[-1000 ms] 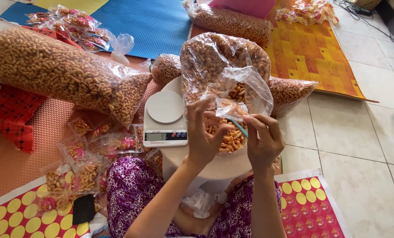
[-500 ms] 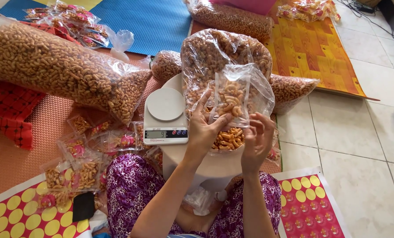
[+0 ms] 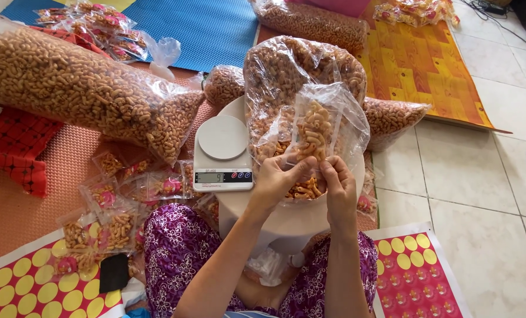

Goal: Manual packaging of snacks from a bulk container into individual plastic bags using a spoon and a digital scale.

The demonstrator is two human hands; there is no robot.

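A small clear packet (image 3: 313, 131) of curled orange-brown snacks stands upright at the centre of the view, in front of a big open plastic bag (image 3: 286, 76) filled with the same snacks, which rests on a round white stool (image 3: 286, 221). At 9 o'clock from the packet a white kitchen scale (image 3: 222, 153) sits on the stool with nothing on its pan. A long stuffed bag (image 3: 80, 94) lies at 10 o'clock, another (image 3: 310, 23) at 12 o'clock, and small filled packets (image 3: 107, 227) are scattered at 8 o'clock on the mat. Half a second earlier the packet was wider and flatter between parted hands; now it is squeezed narrow and taller, and both hands have closed in beneath it. The left hand (image 3: 275, 182) pinches the packet's lower end with thumb and fingertips clenched on the plastic, and the right hand (image 3: 338, 188) grips the same end, touching the left, fingers curled tight.
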